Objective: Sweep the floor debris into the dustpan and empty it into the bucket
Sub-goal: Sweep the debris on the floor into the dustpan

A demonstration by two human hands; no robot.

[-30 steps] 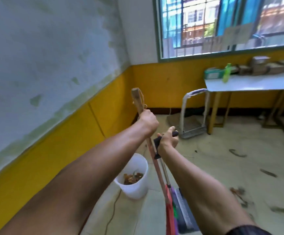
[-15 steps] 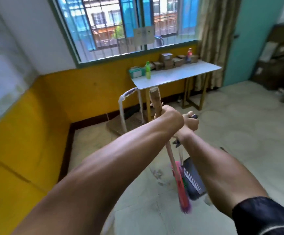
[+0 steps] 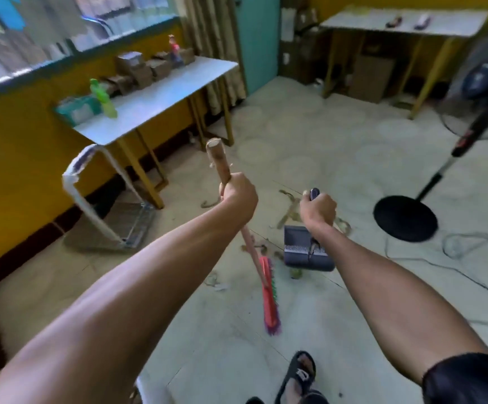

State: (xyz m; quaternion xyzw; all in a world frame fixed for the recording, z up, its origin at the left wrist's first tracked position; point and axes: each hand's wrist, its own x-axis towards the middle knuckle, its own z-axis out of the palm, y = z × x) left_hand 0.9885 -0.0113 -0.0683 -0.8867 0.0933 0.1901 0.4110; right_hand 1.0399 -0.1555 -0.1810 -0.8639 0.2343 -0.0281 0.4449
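Note:
My left hand (image 3: 238, 195) grips the wooden handle of a broom (image 3: 268, 293), whose red head with coloured bristles rests on the floor ahead of me. My right hand (image 3: 318, 209) holds the upright handle of a dark grey dustpan (image 3: 298, 246), which sits on the floor just right of the broom head. Brown leafy debris (image 3: 288, 212) lies scattered on the pale floor beyond and around the dustpan. The bucket is out of view.
A white table (image 3: 155, 97) with boxes and a green bottle (image 3: 102, 97) stands by the yellow wall. A metal hand cart (image 3: 102, 205) sits at the left. A standing fan (image 3: 406, 217) and loose cables (image 3: 470, 258) are at the right. My sandalled foot (image 3: 298, 374) is below.
The view has swung right, away from the white bucket and the corner, toward the room's middle. Broom and dustpan came along in my hands and now sit among debris on the floor.

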